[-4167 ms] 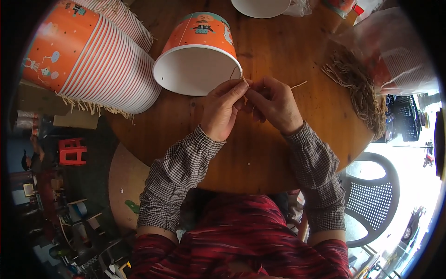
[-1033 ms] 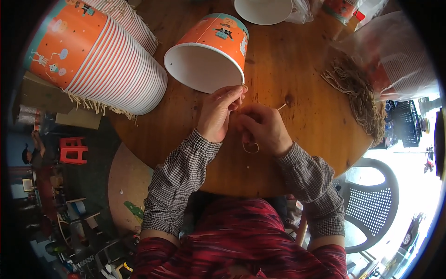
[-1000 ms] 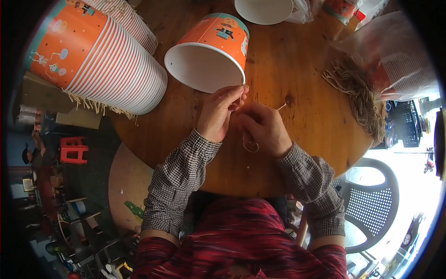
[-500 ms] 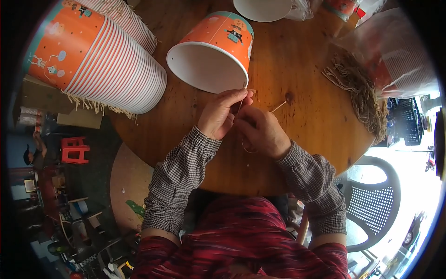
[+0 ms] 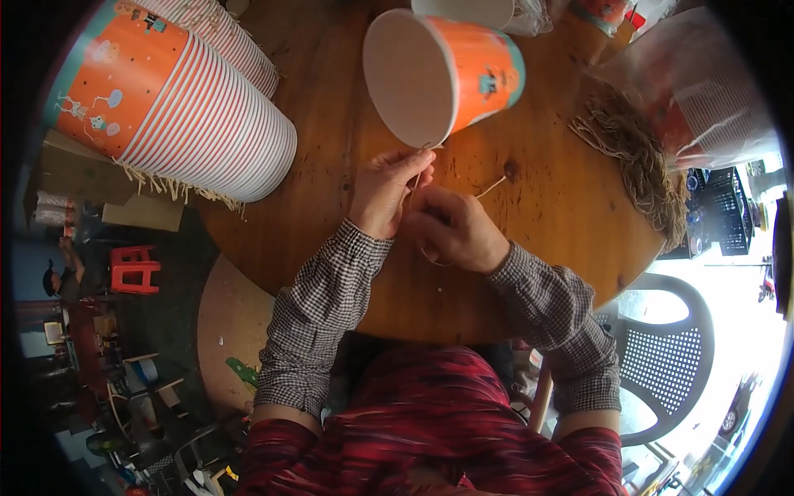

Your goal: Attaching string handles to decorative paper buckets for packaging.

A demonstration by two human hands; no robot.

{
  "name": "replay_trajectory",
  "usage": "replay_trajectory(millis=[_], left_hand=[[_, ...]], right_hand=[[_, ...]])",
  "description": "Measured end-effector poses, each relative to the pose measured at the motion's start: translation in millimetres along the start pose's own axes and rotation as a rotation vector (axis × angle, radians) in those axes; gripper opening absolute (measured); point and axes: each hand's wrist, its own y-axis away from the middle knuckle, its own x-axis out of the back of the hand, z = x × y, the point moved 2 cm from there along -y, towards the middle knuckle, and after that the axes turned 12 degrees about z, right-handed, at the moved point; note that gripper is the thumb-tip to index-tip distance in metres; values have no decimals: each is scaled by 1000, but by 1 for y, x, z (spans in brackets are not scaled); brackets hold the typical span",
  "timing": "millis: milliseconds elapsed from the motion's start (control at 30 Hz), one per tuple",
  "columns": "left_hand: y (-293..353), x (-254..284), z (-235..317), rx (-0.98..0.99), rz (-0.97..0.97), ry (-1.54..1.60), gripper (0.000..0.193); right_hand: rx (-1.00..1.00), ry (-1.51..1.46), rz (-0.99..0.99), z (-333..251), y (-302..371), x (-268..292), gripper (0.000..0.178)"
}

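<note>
An orange paper bucket [image 5: 480, 70] with a white inside and a teal base band lies on its side, its mouth turned toward the left. At the near edge of its rim, my left hand [image 5: 385, 192] pinches a thin tan cord [image 5: 418, 179]. Just to the right, my right hand [image 5: 460, 228] has its fingers curled closed round the same cord. A loose cord end [image 5: 491, 188] sticks out beyond the right hand's knuckles onto the wood. The exact grip inside the right fingers is hidden.
Nested buckets [image 5: 207, 116] form a large stack at the left, with a second stack [image 5: 223, 37] behind. A bundle of tan cords [image 5: 628, 157] hangs over the right edge of the round wooden table [image 5: 331, 215], beside bagged buckets [image 5: 711, 107]. A chair [image 5: 662, 355] stands right.
The bucket has swung round to the right, its mouth now facing left instead of toward me. Both hands have shifted slightly left, still on the cord.
</note>
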Motion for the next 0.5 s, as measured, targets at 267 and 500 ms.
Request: replay_trajectory(millis=[267, 500], left_hand=[[32, 4, 51, -909, 134, -585, 9], [86, 7, 97, -1533, 155, -1109, 12]], right_hand=[[-49, -316, -75, -37, 32, 3, 11], [159, -123, -139, -127, 102, 50, 14]])
